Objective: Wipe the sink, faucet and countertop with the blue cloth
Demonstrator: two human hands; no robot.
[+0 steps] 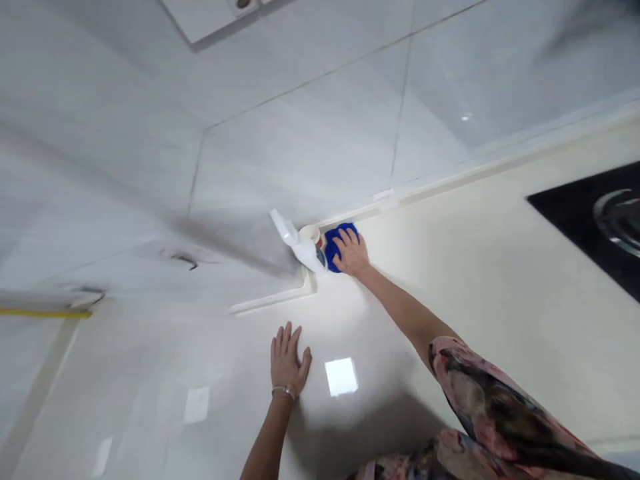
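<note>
My right hand (353,253) presses down on a blue cloth (333,249) against the counter by the wall, its fingers curved over the fabric. Just left of the cloth, a white spray bottle (306,252) stands in the corner, with a small white round container (312,233) behind it. A bit of red shows between that container and the cloth. Nearer to me, my left hand (287,363) lies flat on the pale glossy counter (240,380), fingers stretched out and holding nothing. A bracelet circles the left wrist.
A black gas hob (575,207) is set into the counter at the right. Grey-white tiled wall (300,147) rises behind, with a socket plate (200,17) at the top. At the far left are small metal hooks (185,259) and a yellow strip (45,313).
</note>
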